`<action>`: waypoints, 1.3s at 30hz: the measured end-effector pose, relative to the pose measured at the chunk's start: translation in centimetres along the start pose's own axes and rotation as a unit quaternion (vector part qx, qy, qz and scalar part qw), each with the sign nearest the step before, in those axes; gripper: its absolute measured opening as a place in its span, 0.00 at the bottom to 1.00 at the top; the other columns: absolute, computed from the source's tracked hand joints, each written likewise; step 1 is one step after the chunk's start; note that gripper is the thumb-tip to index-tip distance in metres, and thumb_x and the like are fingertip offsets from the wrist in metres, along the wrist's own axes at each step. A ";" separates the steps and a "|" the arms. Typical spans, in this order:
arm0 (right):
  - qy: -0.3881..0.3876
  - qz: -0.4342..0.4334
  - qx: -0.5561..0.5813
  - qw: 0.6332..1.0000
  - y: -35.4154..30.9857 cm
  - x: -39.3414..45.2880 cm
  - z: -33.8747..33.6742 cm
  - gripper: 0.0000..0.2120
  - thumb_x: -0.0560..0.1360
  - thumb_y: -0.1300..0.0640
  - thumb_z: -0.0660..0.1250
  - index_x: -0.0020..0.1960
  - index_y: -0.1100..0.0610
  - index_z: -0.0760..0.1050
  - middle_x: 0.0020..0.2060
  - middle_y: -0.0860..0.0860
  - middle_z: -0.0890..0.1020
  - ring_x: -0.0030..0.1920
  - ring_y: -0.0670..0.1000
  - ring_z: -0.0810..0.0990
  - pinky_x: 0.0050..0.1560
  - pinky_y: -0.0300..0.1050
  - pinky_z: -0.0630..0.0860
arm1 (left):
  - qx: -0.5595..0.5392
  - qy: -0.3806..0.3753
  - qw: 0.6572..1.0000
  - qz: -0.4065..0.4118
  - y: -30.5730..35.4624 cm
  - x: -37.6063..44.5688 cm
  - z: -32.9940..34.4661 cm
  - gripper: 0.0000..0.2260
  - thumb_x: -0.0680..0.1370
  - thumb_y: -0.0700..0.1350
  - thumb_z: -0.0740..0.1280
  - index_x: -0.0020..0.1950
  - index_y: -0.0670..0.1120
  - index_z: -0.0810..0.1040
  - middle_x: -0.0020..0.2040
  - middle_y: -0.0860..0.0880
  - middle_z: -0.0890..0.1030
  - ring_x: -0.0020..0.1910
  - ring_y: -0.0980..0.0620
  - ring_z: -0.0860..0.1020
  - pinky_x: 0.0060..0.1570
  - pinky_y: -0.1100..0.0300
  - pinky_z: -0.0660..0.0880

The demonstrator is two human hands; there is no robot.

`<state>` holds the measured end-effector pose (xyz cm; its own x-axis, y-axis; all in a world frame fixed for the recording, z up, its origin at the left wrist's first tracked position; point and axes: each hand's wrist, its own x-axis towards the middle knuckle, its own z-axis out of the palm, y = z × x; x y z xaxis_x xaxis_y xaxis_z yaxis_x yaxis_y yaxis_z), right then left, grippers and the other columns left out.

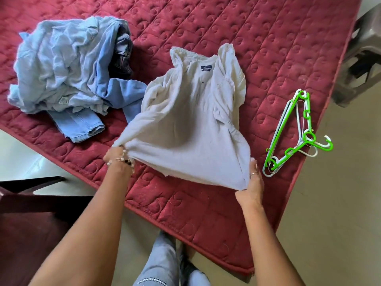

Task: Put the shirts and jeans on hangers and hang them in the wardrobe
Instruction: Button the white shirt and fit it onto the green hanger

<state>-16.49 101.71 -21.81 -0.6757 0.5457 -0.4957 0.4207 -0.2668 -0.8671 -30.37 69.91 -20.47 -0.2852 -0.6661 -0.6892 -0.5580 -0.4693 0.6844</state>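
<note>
A white shirt (189, 120) lies spread on the red quilted bed (257, 48), collar away from me. My left hand (117, 156) grips its lower left hem corner. My right hand (254, 178) grips the lower right corner, and the hem is stretched between them just above the quilt. A stack of green and white plastic hangers (296, 133) lies to the right of the shirt near the bed's edge. At the far left sits a heap of light blue shirts (59, 62) with light blue jeans (82, 124) and a dark garment (122, 56) tucked in.
A dark wooden piece of furniture (31, 213) stands at the lower left. A brown plastic stool (360, 52) is at the upper right beside the bed. Pale floor tiles (329, 223) run along the bed's right side. My legs in jeans (160, 265) are below.
</note>
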 end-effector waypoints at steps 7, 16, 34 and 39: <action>-0.364 -0.027 -0.436 0.823 2.8 0.9 -0.2 0.12 0.73 0.62 0.70 0.50 0.47 0.83 0.48 0.47 0.84 0.52 0.47 0.81 0.51 0.40 0.72 | 0.416 -0.348 0.728 0.420 -5.3 -1.4 -4.0 0.08 0.68 0.35 0.64 0.31 0.45 0.76 0.26 0.54 0.76 0.28 0.53 0.74 0.27 0.63 0.68; -0.227 0.129 -0.723 0.639 8.3 -2.3 -4.0 0.17 0.75 0.58 0.63 0.64 0.54 0.73 0.60 0.56 0.78 0.61 0.58 0.78 0.56 0.47 0.75 | 0.748 -0.158 0.609 0.211 -12.0 2.2 -12.9 0.07 0.73 0.45 0.64 0.47 0.54 0.79 0.54 0.44 0.75 0.56 0.39 0.75 0.55 0.49 0.73; 0.050 0.230 -0.170 0.957 9.6 2.6 0.9 0.10 0.68 0.59 0.77 0.47 0.60 0.81 0.46 0.55 0.85 0.48 0.55 0.83 0.54 0.51 0.79 | 0.738 -0.213 0.414 0.488 -20.2 -1.9 -4.5 0.20 0.57 0.42 0.79 0.45 0.47 0.79 0.42 0.43 0.76 0.38 0.41 0.78 0.27 0.53 0.75; 0.107 0.146 -0.069 0.981 8.1 0.5 -0.4 0.09 0.72 0.67 0.71 0.52 0.62 0.80 0.40 0.50 0.82 0.38 0.42 0.79 0.41 0.29 0.75 | 0.646 -0.269 0.491 0.520 -19.5 -0.8 -4.9 0.09 0.62 0.43 0.79 0.36 0.51 0.82 0.37 0.48 0.77 0.37 0.42 0.76 0.35 0.55 0.75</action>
<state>-13.16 100.16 -29.05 -0.3781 0.6194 -0.6881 0.6660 -0.3343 -0.6668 -15.50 76.76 -32.06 -0.9092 0.2560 -0.3284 0.1772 0.9516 0.2512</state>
